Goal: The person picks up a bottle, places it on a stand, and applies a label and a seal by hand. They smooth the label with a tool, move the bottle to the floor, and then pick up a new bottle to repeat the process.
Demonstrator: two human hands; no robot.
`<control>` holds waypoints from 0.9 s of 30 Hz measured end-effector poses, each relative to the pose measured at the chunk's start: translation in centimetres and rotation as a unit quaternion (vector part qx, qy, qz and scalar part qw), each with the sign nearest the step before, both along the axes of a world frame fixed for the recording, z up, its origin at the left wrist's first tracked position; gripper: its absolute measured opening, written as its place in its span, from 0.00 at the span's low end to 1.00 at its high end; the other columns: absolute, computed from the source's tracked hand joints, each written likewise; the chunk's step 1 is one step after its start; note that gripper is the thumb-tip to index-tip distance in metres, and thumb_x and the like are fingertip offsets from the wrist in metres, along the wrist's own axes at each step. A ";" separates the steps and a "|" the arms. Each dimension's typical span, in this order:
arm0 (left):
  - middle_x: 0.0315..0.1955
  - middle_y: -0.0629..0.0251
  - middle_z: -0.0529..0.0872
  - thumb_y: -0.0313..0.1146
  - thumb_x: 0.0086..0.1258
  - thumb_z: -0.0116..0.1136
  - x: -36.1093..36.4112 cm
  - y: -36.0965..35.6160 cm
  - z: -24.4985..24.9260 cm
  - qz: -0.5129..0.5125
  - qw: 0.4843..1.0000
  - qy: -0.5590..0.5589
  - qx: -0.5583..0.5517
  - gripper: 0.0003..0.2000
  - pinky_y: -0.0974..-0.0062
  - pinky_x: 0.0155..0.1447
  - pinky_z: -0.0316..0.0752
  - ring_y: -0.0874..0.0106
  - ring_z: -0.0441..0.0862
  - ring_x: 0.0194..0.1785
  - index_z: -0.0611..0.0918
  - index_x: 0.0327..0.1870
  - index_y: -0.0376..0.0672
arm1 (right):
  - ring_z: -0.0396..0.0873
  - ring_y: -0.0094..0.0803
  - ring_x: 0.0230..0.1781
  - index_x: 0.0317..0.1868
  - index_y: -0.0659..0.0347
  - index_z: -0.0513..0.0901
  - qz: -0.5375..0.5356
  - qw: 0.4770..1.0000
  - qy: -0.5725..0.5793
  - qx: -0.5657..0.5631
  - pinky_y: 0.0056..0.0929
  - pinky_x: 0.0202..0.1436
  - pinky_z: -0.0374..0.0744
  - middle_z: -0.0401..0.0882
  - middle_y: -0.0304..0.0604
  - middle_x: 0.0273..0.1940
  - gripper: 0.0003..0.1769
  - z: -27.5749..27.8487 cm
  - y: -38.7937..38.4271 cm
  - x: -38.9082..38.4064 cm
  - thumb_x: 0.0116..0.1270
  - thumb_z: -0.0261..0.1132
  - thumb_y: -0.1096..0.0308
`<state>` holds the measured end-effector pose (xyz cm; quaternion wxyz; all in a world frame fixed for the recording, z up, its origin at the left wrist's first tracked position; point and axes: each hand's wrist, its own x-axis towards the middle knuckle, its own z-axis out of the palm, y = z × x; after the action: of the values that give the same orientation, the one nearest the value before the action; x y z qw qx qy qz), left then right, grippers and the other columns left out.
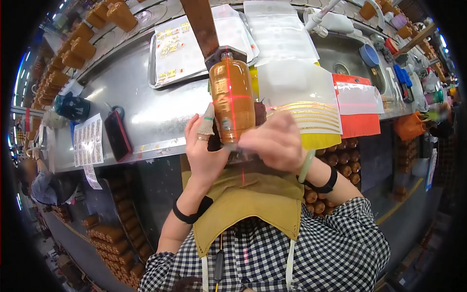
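Note:
A glossy amber-brown bottle [234, 104] with raised gold decoration lies neck away from me, its neck end at a dark holder [225, 54]. Red laser lines cross on its body. My left hand [206, 151] cups the lower left side of the bottle, wearing pale finger cots and a ring, with the thumb near the base. At the lower right of the base is my right hand [275, 143], fingers curled and smeared by motion; I cannot tell whether it holds anything. A gold-striped transfer sheet [301, 92] lies just right of the bottle.
A metal tray [153, 73] with gold decals on white paper sits behind the bottle. To the left are a phone [118, 135], a decal sheet [89, 141] and a dark green cup [72, 107]. A sink [335, 53] and red sheet [360, 124] are right. Brown bottles fill surrounding racks.

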<state>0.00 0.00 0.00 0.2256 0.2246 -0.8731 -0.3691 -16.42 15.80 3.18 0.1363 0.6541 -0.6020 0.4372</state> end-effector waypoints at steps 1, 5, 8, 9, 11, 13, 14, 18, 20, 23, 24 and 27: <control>0.74 0.49 0.73 0.30 0.56 0.80 0.0 0.3 1.1 -0.014 0.996 0.046 -0.076 0.46 0.54 0.82 0.58 0.53 0.71 0.76 0.69 0.78 0.40 | 0.81 0.30 0.39 0.48 0.52 0.91 -0.053 0.998 -0.013 -0.016 0.34 0.52 0.74 0.91 0.34 0.47 0.16 0.3 -0.1 -0.2 0.60 0.69 0.76; 0.67 0.49 0.82 0.30 0.52 0.82 -1.8 0.8 -0.5 0.046 0.990 0.109 -0.073 0.45 0.55 0.80 0.61 0.53 0.79 0.69 0.72 0.75 0.35 | 0.80 0.29 0.40 0.45 0.51 0.92 -0.049 0.999 0.013 -0.002 0.32 0.51 0.73 0.91 0.31 0.47 0.16 -1.4 -0.5 0.3 0.56 0.70 0.76; 0.67 0.50 0.82 0.30 0.51 0.82 -1.6 0.1 -1.1 0.032 0.995 0.094 0.018 0.46 0.53 0.80 0.61 0.52 0.80 0.68 0.72 0.75 0.35 | 0.81 0.29 0.41 0.46 0.50 0.92 0.019 1.000 0.008 0.018 0.33 0.50 0.74 0.91 0.31 0.46 0.16 -0.1 0.4 1.6 0.58 0.68 0.75; 0.68 0.50 0.82 0.30 0.52 0.82 -1.2 0.3 -0.5 0.011 0.994 0.078 -0.069 0.46 0.54 0.80 0.61 0.52 0.79 0.68 0.71 0.76 0.35 | 0.82 0.29 0.42 0.46 0.51 0.92 0.002 0.999 -0.005 0.032 0.35 0.50 0.77 0.91 0.31 0.45 0.15 0.7 0.7 1.7 0.59 0.67 0.74; 0.69 0.50 0.80 0.30 0.52 0.82 -1.2 0.8 0.4 0.018 0.987 0.097 -0.124 0.47 0.54 0.80 0.62 0.53 0.78 0.69 0.70 0.77 0.35 | 0.82 0.29 0.41 0.46 0.52 0.92 -0.103 0.995 0.010 0.004 0.36 0.50 0.77 0.91 0.31 0.45 0.15 0.9 0.0 0.8 0.59 0.67 0.73; 0.71 0.51 0.78 0.31 0.52 0.82 -1.3 1.1 1.3 0.021 0.984 0.127 -0.121 0.48 0.55 0.79 0.63 0.54 0.78 0.70 0.69 0.77 0.35 | 0.83 0.30 0.39 0.45 0.53 0.91 -0.139 0.990 0.028 0.003 0.35 0.48 0.76 0.91 0.32 0.45 0.15 0.2 -0.4 0.7 0.57 0.68 0.74; 0.74 0.52 0.74 0.33 0.53 0.83 -1.5 1.0 0.7 0.035 0.986 0.129 -0.097 0.48 0.54 0.78 0.65 0.53 0.76 0.72 0.68 0.77 0.33 | 0.83 0.31 0.39 0.45 0.54 0.91 -0.083 0.996 0.014 0.010 0.35 0.47 0.76 0.91 0.32 0.45 0.15 -0.1 -0.3 1.3 0.56 0.69 0.75; 0.73 0.51 0.74 0.36 0.51 0.84 -1.9 1.3 -2.6 0.050 0.977 0.144 0.152 0.50 0.54 0.77 0.66 0.50 0.71 0.74 0.68 0.77 0.33 | 0.83 0.35 0.38 0.47 0.56 0.89 -0.027 0.997 -0.028 0.063 0.35 0.45 0.78 0.90 0.36 0.44 0.16 1.4 -0.7 1.5 0.56 0.72 0.75; 0.75 0.50 0.72 0.31 0.52 0.84 -1.4 1.2 -1.2 0.037 0.991 0.104 0.068 0.51 0.59 0.76 0.69 0.55 0.72 0.74 0.65 0.79 0.32 | 0.83 0.40 0.37 0.50 0.57 0.87 -0.110 0.992 -0.066 0.019 0.38 0.45 0.78 0.89 0.41 0.42 0.16 0.8 -2.3 -0.6 0.60 0.73 0.73; 0.74 0.52 0.74 0.30 0.51 0.84 -1.1 1.5 0.0 0.037 0.994 0.098 0.033 0.49 0.60 0.78 0.68 0.59 0.72 0.76 0.69 0.77 0.33 | 0.85 0.47 0.45 0.53 0.61 0.84 -0.221 0.965 -0.142 0.003 0.40 0.54 0.79 0.87 0.48 0.43 0.12 1.8 -3.1 -4.7 0.70 0.67 0.75; 0.73 0.53 0.77 0.31 0.51 0.85 -1.0 1.1 0.3 0.020 0.993 0.101 -0.056 0.47 0.58 0.79 0.65 0.58 0.72 0.76 0.71 0.76 0.34 | 0.85 0.49 0.48 0.54 0.63 0.82 -0.228 0.933 -0.277 0.008 0.40 0.57 0.79 0.87 0.50 0.44 0.12 2.5 -3.3 -5.4 0.72 0.64 0.76; 0.57 0.55 0.85 0.39 0.48 0.86 -1.1 0.8 0.8 0.011 0.986 0.114 -0.124 0.49 0.47 0.78 0.64 0.55 0.84 0.58 0.73 0.74 0.34 | 0.82 0.43 0.52 0.58 0.64 0.78 -0.228 0.925 -0.305 0.001 0.36 0.59 0.78 0.82 0.51 0.52 0.16 3.0 -1.9 -9.6 0.71 0.66 0.73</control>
<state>-1.10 0.79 0.83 0.3533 0.1609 -0.8784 -0.2787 -26.06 13.89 6.14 0.0415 0.3344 -0.7481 0.5716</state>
